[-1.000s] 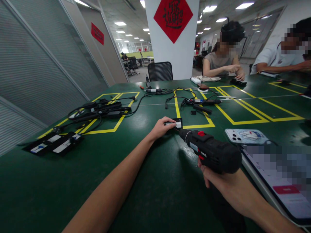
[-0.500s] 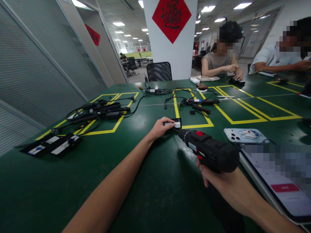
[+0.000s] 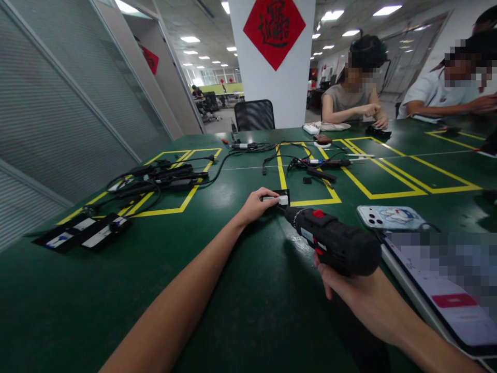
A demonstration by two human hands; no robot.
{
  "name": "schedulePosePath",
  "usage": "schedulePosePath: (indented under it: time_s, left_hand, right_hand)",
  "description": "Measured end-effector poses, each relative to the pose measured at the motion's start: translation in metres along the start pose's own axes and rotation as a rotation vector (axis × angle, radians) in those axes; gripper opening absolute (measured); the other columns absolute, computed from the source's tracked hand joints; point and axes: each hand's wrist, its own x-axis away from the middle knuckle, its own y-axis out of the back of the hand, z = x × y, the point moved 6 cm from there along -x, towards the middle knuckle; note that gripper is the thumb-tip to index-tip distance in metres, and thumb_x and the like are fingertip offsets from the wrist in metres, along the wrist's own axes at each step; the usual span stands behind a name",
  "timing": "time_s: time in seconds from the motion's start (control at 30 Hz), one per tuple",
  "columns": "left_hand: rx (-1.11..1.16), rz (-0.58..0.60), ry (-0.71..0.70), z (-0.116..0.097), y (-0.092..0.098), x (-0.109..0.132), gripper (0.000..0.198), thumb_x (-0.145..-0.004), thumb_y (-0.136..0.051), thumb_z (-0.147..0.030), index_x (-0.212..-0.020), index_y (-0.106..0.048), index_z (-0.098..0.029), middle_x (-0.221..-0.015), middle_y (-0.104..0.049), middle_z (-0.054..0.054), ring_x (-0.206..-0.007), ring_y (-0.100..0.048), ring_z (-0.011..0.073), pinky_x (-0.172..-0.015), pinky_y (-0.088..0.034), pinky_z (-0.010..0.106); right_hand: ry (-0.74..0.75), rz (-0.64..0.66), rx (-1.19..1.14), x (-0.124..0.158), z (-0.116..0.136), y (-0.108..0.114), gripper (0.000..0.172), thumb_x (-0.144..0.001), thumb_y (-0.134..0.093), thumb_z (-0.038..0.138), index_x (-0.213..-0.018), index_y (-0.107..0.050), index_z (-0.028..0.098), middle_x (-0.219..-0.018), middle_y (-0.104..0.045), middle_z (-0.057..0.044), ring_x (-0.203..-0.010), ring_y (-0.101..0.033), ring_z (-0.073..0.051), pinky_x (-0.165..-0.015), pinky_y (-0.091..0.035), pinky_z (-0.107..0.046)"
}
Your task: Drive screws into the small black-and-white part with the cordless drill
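Observation:
My left hand (image 3: 256, 204) reaches across the green table (image 3: 116, 290) and pinches a small black block with a white label (image 3: 280, 198), holding it on the tabletop beside a yellow taped line. My right hand (image 3: 349, 290) grips a black cordless screwdriver with red buttons (image 3: 334, 242). Its tip points at the near edge of the block and touches it or nearly so.
A phone in a patterned case (image 3: 390, 217) and a larger lit screen (image 3: 446, 290) lie at the right. Black adapters and cables (image 3: 159, 176) sit at the left, flat black parts (image 3: 83, 233) nearer. Tools and cables (image 3: 318, 165) lie beyond the block. Two people (image 3: 355, 98) sit at the far side.
Both hands, the block and the screwdriver stay almost still. The view has shifted slightly, and the person at far right has moved a little.

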Motion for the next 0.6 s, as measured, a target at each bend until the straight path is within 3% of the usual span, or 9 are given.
schedulePosePath:
  time_s: [0.6]
  left_hand:
    - [0.013, 0.002, 0.002, -0.0012, 0.0, 0.0013, 0.028, -0.077, -0.063, -0.041, -0.094, -0.069, -0.02, -0.101, -0.065, 0.005, -0.092, -0.06, 0.0196, -0.084, -0.045, 0.032]
  right_hand:
    - [-0.026, 0.027, -0.013, -0.0011, -0.0021, -0.0009, 0.022, -0.078, -0.054, 0.034, -0.064, -0.06, 0.018, -0.069, -0.064, -0.005, -0.068, -0.062, -0.019, -0.052, -0.046, -0.026]
